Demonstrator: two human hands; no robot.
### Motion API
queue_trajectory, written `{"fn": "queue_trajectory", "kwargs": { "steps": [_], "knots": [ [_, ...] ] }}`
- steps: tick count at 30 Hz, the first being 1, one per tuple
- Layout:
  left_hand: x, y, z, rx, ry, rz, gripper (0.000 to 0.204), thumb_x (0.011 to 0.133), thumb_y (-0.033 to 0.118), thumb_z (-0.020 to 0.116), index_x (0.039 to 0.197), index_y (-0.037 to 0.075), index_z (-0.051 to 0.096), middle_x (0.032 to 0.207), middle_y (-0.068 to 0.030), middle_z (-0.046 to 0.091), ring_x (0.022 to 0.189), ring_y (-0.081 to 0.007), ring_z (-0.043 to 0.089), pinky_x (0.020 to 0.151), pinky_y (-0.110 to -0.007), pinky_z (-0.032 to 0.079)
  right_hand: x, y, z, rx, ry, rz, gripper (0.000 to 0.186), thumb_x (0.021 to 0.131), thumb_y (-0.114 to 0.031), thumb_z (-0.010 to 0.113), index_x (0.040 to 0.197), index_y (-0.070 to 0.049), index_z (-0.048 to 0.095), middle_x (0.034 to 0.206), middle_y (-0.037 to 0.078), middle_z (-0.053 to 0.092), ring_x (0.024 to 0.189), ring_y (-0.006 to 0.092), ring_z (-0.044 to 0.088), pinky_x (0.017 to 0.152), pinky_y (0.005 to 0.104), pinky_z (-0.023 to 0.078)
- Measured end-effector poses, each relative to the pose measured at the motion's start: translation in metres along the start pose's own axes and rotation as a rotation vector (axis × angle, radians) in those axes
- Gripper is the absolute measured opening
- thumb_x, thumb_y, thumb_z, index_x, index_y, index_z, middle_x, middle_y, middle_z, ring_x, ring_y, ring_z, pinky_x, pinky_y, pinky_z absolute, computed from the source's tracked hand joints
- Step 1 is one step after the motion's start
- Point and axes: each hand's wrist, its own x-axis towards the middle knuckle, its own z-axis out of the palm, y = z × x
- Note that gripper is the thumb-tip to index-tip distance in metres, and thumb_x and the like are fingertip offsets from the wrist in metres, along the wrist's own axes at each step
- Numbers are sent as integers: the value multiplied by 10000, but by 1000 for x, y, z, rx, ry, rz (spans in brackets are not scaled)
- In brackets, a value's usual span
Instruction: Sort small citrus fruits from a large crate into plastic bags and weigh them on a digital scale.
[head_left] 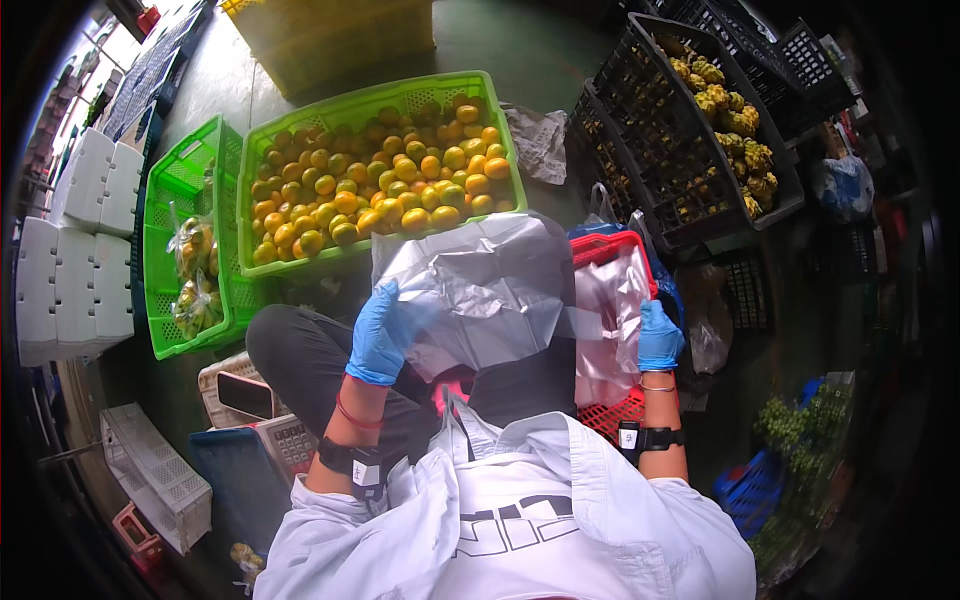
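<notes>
A crinkled silvery plastic bag lies spread across my lap, in front of the crate of fruit. My left hand, in a blue glove, has its fingers closed at the bag's left edge. To the right, a red basket holds a stack of thin, pale plastic bags. My right hand, also gloved in blue, is closed at the basket's right rim, beside the stack. Whether its fingers grip the rim or a bag is hidden.
Ahead stands a green crate of orange-green citrus fruit. A second green crate at left holds bagged fruit. Black crates with yellow knobbly fruit stand at far right. Near my left knee are a phone and a keypad device.
</notes>
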Motion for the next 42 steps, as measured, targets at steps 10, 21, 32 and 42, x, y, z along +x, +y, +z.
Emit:
{"fn": "queue_trajectory", "kwargs": {
  "steps": [10, 21, 32, 42],
  "knots": [
    [-61, 59, 37, 72, -137, 108, 421, 894, 221, 474, 1238, -17, 426, 1183, -214, 513, 1032, -360, 558, 854, -426, 487, 16, -149, -73, 1563, -927, -305, 349, 920, -281, 472, 1117, -8, 563, 1031, 74, 630, 914, 158, 611, 811, 295, 481],
    [-149, 125, -1, 409, 131, 477, 247, 922, 153, 438, 1120, 11, 481, 1154, -125, 519, 1070, -202, 505, 859, -266, 448, -49, -267, -49, 2001, -1508, -400, 323, 854, -254, 616, 1083, -31, 570, 827, -26, 574, 703, 51, 522, 619, 197, 434],
    [-100, 46, 44, 1380, 304, 599, 366, 718, 156, 747, 991, 52, 526, 847, -22, 552, 786, -103, 535, 719, -240, 446, -47, -289, -84, 1532, -872, -246, 180, 823, -164, 658, 900, -2, 647, 767, -5, 626, 691, 39, 538, 607, 202, 456],
    [-66, 102, -47, 1508, 595, 738, 261, 651, -10, 696, 752, 52, 464, 679, -14, 450, 588, -108, 455, 565, -241, 415, 33, -222, -100, 1854, -785, -71, 267, 850, -29, 577, 626, -147, 496, 609, -81, 464, 530, -2, 387, 469, 170, 337]
  ]
}}
